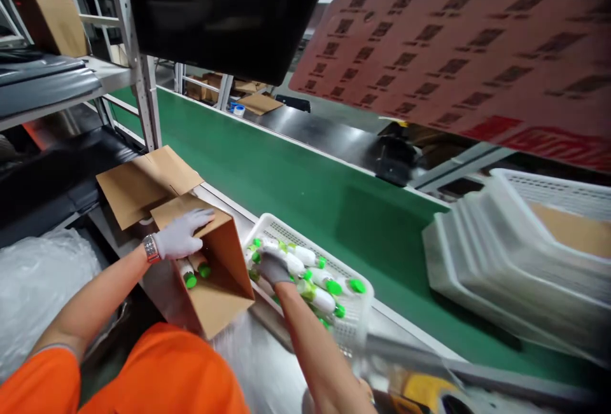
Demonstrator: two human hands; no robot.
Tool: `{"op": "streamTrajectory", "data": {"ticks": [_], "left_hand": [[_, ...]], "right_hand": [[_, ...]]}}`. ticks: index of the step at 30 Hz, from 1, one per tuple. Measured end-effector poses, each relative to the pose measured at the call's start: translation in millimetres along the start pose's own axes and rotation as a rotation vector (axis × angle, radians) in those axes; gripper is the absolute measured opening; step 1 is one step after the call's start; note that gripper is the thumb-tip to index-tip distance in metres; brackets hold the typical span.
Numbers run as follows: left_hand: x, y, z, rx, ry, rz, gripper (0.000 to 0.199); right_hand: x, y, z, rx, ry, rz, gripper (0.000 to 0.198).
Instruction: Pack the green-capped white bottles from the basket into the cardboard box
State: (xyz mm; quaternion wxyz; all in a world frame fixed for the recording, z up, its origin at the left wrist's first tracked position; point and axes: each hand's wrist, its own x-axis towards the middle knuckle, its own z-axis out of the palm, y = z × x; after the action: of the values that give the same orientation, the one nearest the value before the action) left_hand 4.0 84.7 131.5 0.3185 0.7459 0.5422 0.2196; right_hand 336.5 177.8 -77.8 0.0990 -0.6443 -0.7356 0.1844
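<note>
A cardboard box (210,274) is steadied by the flat, unclenched left hand (180,236) while light, slippery-looking green-capped bottles (305,274) are clasped by the right hand (275,268), best taken around their bodies.

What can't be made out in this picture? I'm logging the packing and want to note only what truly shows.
- Head view: how many bottles lie in the white basket; the right hand covers some.
- Whether the right hand grips a bottle: fingers hidden.
- How full the cardboard box is: the left hand and a flap hide its inside.
- Print on the pink sheet: blurred.
- Stacked trays: blurred, cut off at the right edge.
</note>
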Motion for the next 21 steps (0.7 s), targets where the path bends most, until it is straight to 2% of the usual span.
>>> {"op": "streamTrajectory", "data": {"ticks": [3,5,7,8,9,11,13,14,18,20,21], "left_hand": [[4,-10,-10,-0.040,0.027,-0.029,0.090],[8,-16,-15,-0.056,0.036,-0.064,0.090],[13,-22,-18,-0.068,0.042,-0.081,0.090],[16,-24,-18,-0.073,0.048,-0.084,0.089],[18,-25,-18,-0.077,0.052,-0.086,0.089],[22,-26,-18,-0.068,0.057,-0.089,0.090],[24,-25,-17,-0.044,0.055,-0.089,0.091],[24,-23,-17,-0.031,0.050,-0.086,0.091],[19,-16,-14,0.007,0.043,-0.061,0.087],[16,-14,-13,0.018,0.064,-0.062,0.086],[14,-15,-13,0.018,0.079,-0.065,0.086]], "right_hand": [[-25,19,-27,0.062,0.078,0.039,0.027],[-60,27,-48,0.210,0.294,0.019,0.032],[-102,22,-65,0.406,0.535,-0.095,0.034],[-122,13,-69,0.480,0.595,-0.180,0.032],[-139,1,-70,0.517,0.599,-0.273,0.030],[-156,-30,-60,0.525,0.543,-0.452,0.025],[-149,-65,-39,0.450,0.431,-0.565,0.024],[-137,-82,-27,0.375,0.343,-0.563,0.025],[-81,-135,11,-0.035,-0.161,-0.261,0.034],[-70,-148,19,-0.117,-0.276,-0.204,0.035],[-71,-149,22,-0.104,-0.278,-0.224,0.035]]}}
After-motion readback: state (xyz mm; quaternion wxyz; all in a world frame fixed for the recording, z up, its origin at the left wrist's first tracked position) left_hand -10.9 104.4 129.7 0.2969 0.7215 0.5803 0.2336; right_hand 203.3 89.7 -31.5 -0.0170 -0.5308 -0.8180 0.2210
